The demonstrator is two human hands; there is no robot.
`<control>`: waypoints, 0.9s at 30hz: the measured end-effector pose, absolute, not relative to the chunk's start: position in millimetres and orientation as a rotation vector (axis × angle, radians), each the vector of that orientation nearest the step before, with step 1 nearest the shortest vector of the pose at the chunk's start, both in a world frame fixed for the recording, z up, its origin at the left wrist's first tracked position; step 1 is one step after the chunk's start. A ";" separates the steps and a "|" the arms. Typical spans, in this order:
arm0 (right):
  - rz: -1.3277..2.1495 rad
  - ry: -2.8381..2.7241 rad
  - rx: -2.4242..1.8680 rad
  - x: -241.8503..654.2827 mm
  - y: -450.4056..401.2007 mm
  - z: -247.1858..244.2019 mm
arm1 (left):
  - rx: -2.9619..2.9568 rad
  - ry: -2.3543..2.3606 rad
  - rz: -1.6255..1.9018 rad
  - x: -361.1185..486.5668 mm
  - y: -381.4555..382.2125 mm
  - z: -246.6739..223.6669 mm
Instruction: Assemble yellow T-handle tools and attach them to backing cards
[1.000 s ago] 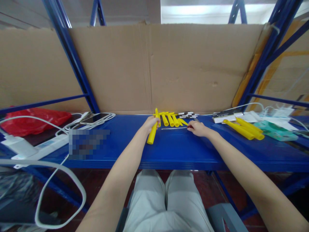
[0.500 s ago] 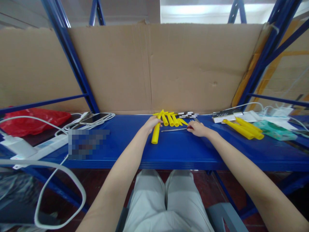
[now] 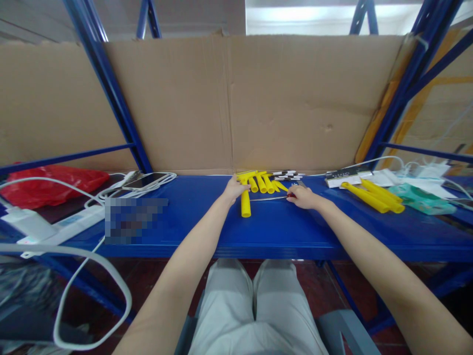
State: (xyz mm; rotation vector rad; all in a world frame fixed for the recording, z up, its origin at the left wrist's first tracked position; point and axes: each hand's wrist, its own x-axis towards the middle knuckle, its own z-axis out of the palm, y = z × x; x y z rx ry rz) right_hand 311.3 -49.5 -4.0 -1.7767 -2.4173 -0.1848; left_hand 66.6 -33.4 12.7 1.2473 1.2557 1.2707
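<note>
My left hand (image 3: pixel 235 189) is closed around the upper part of a yellow plastic tube (image 3: pixel 246 205), whose round lower end points toward me over the blue surface. A red-handled screwdriver (image 3: pixel 269 198) lies sideways, its handle under my right hand (image 3: pixel 301 196), with fingers closed on it; the thin metal shaft points left, its tip close to the tube. Just beyond the hands is a row of several yellow tapered tubes (image 3: pixel 262 184). Several black-and-white sticks (image 3: pixel 287 175) lie behind them, and a small grey metal piece (image 3: pixel 300 184) sits beyond my right hand.
Two longer yellow tubes (image 3: pixel 373 198), a green plastic bag (image 3: pixel 421 199) and a black-and-white box (image 3: pixel 343 176) lie at the right. To the left are a power strip (image 3: pixel 77 224), a phone (image 3: pixel 146 181), cables and a red bag (image 3: pixel 55 185). Cardboard (image 3: pixel 295 103) stands behind the blue shelf (image 3: pixel 185 231).
My left hand has shifted slightly right with the yellow tube, which now stands straighter toward me and nearer the screwdriver's tip. My right hand has stayed in place.
</note>
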 end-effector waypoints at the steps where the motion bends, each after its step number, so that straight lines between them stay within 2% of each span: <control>1: -0.183 -2.416 -1.779 311.2 -49.6 -3.9 | 1.244 1.245 1.288 67.5 -32.2 10.6; 12: -0.168 -2.401 -1.788 311.0 -50.1 -3.5 | 1.190 1.105 1.257 76.0 -29.1 4.1; 27: -0.139 -2.403 -1.796 312.8 -47.1 -5.3 | 1.462 1.369 1.388 76.8 -20.8 -8.2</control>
